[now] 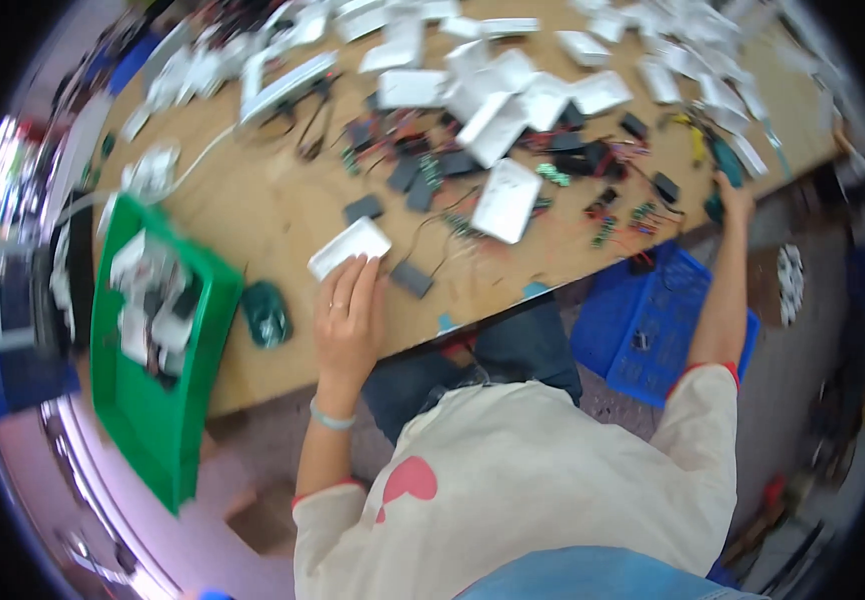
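Observation:
My left hand (350, 315) lies over the near edge of a shallow white plastic case (352, 244), its fingers close together on it and its thumb hidden. A dark grey block (412, 280) with thin wires lies just right of that hand. At the table's right edge, my right hand (738, 202) is closed around a teal-green tool (724, 158); its exact kind is blurred. Yellow-handled pliers (696, 138) lie beside it. Between the hands are another white case (507, 200), several dark blocks, wires and small green circuit boards (553, 174).
Left of the table, a green bin (215, 330) holds white and dark parts. Beside it sits a dark green object (268, 314). White cases (603, 92) pile along the far side. A blue crate (608, 345) stands below the front edge at right. A white cable (196, 163) crosses the left.

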`<state>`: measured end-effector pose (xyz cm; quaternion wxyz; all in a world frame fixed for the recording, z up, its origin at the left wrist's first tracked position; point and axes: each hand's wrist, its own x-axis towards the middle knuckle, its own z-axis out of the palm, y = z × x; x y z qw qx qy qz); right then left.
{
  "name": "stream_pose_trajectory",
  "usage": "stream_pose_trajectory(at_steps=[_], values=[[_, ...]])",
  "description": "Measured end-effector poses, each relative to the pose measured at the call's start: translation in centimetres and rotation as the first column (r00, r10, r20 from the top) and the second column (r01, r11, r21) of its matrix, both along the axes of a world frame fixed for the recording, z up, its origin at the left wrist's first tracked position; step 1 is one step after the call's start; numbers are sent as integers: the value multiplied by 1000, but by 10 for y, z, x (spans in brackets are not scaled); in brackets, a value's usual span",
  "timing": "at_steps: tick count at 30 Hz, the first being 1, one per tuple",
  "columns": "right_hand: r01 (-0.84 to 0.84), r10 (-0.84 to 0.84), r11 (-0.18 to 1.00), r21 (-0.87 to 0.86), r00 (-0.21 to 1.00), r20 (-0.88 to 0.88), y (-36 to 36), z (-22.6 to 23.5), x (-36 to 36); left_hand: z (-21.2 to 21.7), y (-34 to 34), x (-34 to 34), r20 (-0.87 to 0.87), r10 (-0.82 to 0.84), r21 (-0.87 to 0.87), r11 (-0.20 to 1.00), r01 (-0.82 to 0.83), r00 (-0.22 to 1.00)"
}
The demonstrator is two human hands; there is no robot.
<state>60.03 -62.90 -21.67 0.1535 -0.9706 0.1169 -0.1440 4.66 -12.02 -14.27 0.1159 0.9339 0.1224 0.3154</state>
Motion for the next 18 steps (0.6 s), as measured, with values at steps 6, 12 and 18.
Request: stream_pose_trajectory(at_steps=[6,12,18], values=[[-67,-7,563,824,996,85,43,40,-72,15,14,-9,98,399,76,911,-406,912],[-124,312,-294,948,925,218,106,126,-247,-2,38,-11,-76,195,-623,757,-199,978],[-199,453,-360,911,816,358,154,129,-330,76,49,-13,-275,93,227,973,-30,957]])
